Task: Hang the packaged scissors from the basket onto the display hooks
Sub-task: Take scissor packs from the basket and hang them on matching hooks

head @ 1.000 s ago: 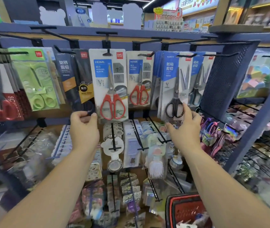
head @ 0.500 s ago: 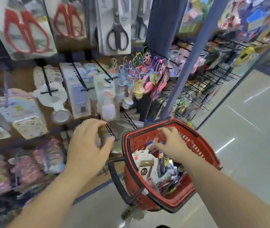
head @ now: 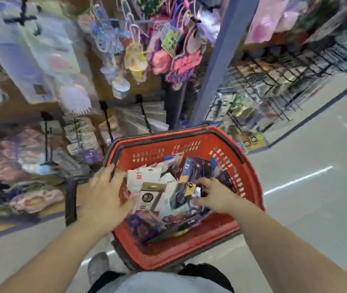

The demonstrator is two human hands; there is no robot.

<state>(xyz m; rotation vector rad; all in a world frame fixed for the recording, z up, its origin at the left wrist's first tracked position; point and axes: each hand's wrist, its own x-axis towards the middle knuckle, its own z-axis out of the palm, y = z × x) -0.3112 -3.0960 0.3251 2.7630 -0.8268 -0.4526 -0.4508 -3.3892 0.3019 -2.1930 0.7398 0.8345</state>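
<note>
Fingers [head: 205,183] of the right hand [head: 217,197] curl round the near end of a dark blue pack of scissors [head: 189,176] with a yellow label, gripping it inside the red basket [head: 168,149]; motion blur hides the exact grip. The left hand [head: 107,197] reaches over the basket's left rim with its fingers spread and relaxed, holding nothing, the thumb just beside a white pack with a brown top [head: 150,197]. More packs [head: 145,176], white, blue and purple, lie heaped in the basket, touching one another. Below the arms show a grey shirt [head: 157,282] and one shoe [head: 98,265] on the pale floor [head: 305,208]. Beyond the basket stands a shelf with black hooks [head: 107,115] carrying blurred goods: a white brush [head: 75,100] and pink and purple hair things [head: 181,64]. A blue post [head: 221,60] rises behind the basket, with wire racks [head: 274,81] to its right.
</note>
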